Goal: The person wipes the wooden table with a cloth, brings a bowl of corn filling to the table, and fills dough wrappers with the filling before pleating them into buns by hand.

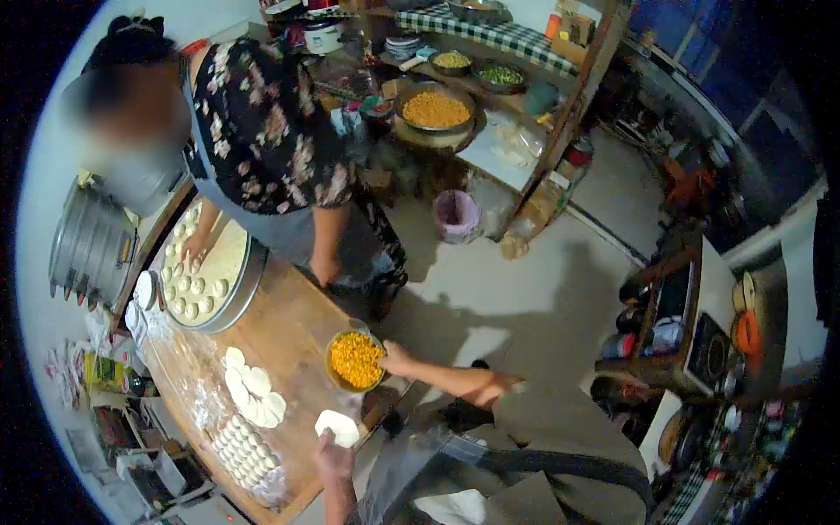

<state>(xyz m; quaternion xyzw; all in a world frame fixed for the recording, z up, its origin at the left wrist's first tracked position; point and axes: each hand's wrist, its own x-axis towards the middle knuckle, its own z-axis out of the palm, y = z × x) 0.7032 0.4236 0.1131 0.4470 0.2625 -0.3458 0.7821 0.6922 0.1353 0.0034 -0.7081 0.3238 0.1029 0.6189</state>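
Observation:
My left hand (334,458) holds a flat round dough wrapper (339,429) at the table's near edge, its thumb lying over the dough. My right hand (398,360) is closed at the rim of a bowl of chopped yellow-orange filling (356,360); what its fingers grip, if anything, is too small to make out. Left of the bowl lies an overlapping pile of dough wrappers (254,389). Below that pile, small dough pieces (246,451) stand in close rows on the floured wooden table (293,306).
Across the table, another person in a flowered top (262,131) reaches one hand into a round steamer tray (229,249) holding several filled buns (188,306). Stacked metal steamers (92,241) stand by the wall. A large pan of orange filling (436,109) and a pink bucket (457,216) are behind.

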